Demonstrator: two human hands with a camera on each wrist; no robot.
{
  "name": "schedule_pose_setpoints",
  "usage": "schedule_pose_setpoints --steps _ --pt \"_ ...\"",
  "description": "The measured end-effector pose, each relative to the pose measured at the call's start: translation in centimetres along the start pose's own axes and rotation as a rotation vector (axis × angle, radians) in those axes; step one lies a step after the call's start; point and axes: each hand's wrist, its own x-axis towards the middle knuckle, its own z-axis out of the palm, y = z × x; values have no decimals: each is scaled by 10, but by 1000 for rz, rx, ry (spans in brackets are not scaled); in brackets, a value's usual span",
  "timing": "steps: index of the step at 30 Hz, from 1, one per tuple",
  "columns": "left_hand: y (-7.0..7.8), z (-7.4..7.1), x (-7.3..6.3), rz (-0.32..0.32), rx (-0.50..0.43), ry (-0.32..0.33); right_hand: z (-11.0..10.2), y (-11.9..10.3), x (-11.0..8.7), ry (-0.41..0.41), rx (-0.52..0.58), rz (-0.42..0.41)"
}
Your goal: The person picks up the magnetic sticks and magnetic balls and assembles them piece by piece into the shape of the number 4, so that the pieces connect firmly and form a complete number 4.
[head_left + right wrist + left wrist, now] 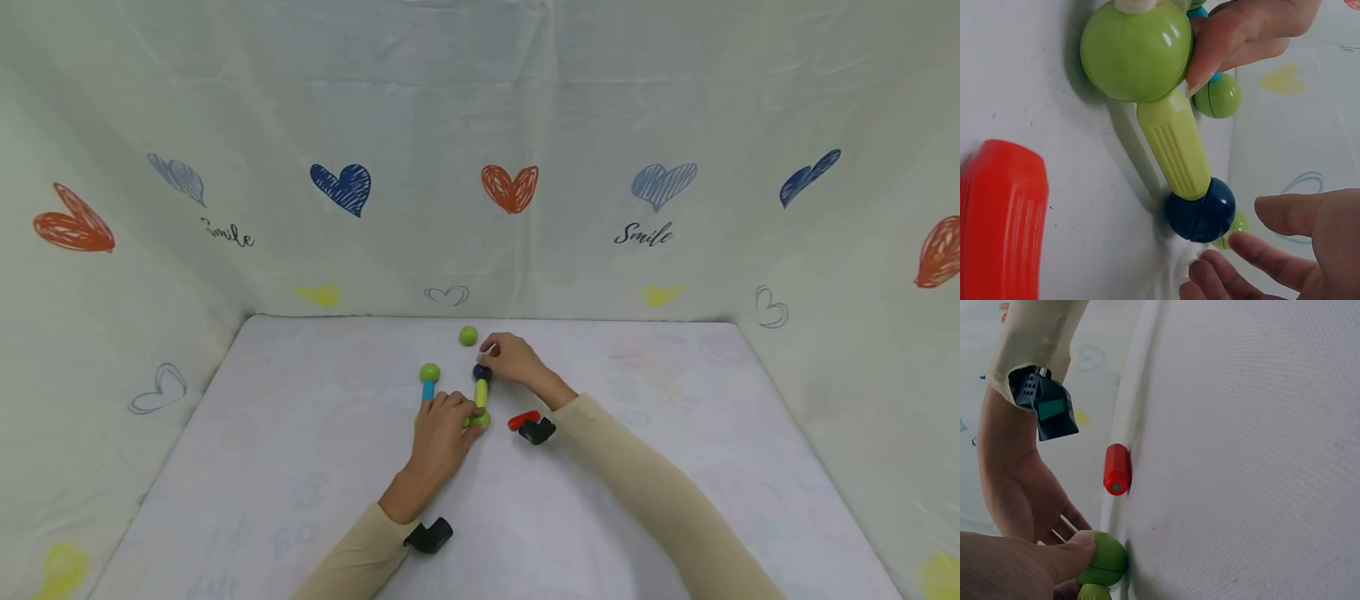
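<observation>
My left hand (438,433) pinches a light green ball (1135,50) with its thumb and a finger at the near corner of a ball-and-stick construction. From that ball a yellow-green stick (1172,147) runs away to a dark blue ball (1200,212). My right hand (517,362) is beside the dark blue ball, thumb and fingers spread apart, nothing gripped. A blue stick (428,390) with another green ball (430,372) on its far end stands out beyond the left hand. That hand covers most of the near side of the construction.
A single green ball (468,336) lies near the table's back edge. The red stick (523,419) lies under the right forearm, close to the black wrist camera (537,431). White cloth (480,267) printed with hearts hangs behind the table.
</observation>
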Motion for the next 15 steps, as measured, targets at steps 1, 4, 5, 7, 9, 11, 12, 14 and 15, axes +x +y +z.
schedule_pose_setpoints --steps 1,4,5,7,9,11,12,14,15 --pt "0 0 1 -3 -1 -5 -2 1 -1 10 4 0" --pt "2 1 1 -1 6 -11 -6 4 -5 45 20 6" --pt "2 1 2 0 8 -13 -7 6 -8 59 23 8" --pt "3 1 2 -1 8 -18 -9 9 -13 79 29 17" --pt "3 0 2 -3 8 -25 -11 14 -19 88 36 18" --pt "3 -1 2 -4 10 -34 -14 19 -28 83 40 6" --pt "2 -2 2 -4 12 -41 -15 21 -32 79 44 0" --pt "1 -3 1 -3 12 -51 -17 25 -43 64 45 -17" --pt "1 -3 1 -1 17 -55 -17 28 -48 55 45 -26"
